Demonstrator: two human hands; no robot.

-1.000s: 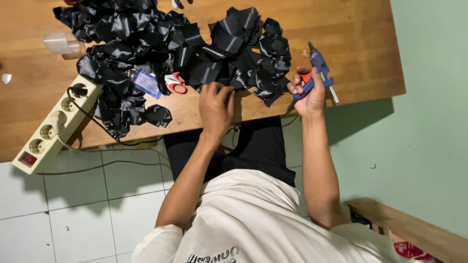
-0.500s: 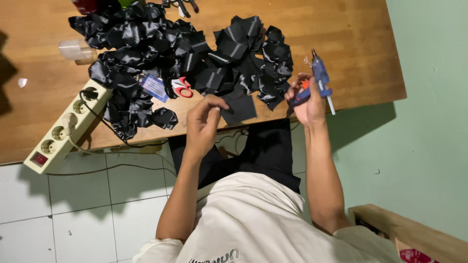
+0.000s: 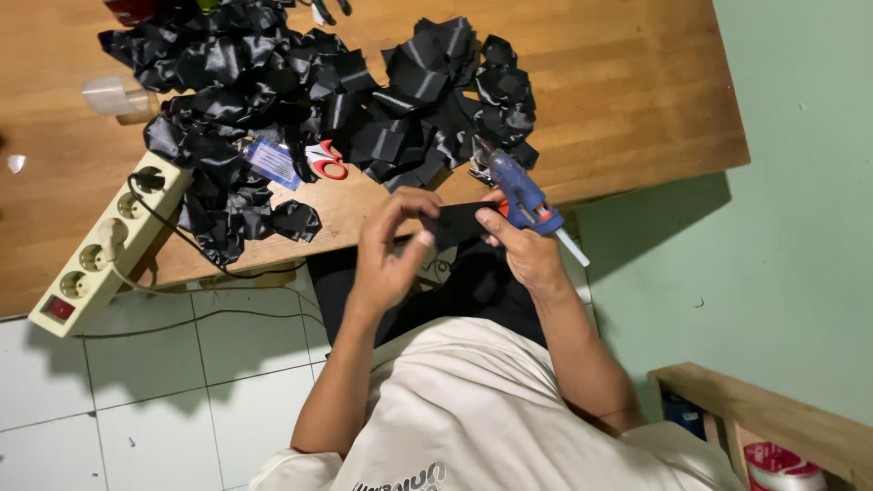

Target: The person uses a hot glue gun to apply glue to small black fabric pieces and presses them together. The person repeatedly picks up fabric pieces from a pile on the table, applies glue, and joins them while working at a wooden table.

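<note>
Since the earlier frame, both hands have been drawn together just off the near edge of the wooden table point(image 3: 627, 100), where before the left was at the table edge and the right was held out to the side with the glue gun raised. A flat piece of black fabric point(image 3: 459, 225) is now held between the two hands, over the lap and just below the table edge. It is pinched at its left end by the left hand point(image 3: 391, 250), whose fingers are closed on the cloth. The blue glue gun point(image 3: 518, 193) is gripped in the closed right hand point(image 3: 526, 247), with its body lying just above the fabric piece; whether the tip touches the cloth cannot be told. On the table behind the hands a large heap of folded black fabric pieces point(image 3: 327, 100) is spread, and red-handled scissors point(image 3: 323, 161) are seen lying at its near side. A cream power strip point(image 3: 105, 250) is laid on the table at the left, with a black cable plugged into it. A clear plastic cup point(image 3: 114, 95) lies on its side near the far left of the heap. White floor tiles point(image 3: 145, 400) are seen below the table.
</note>
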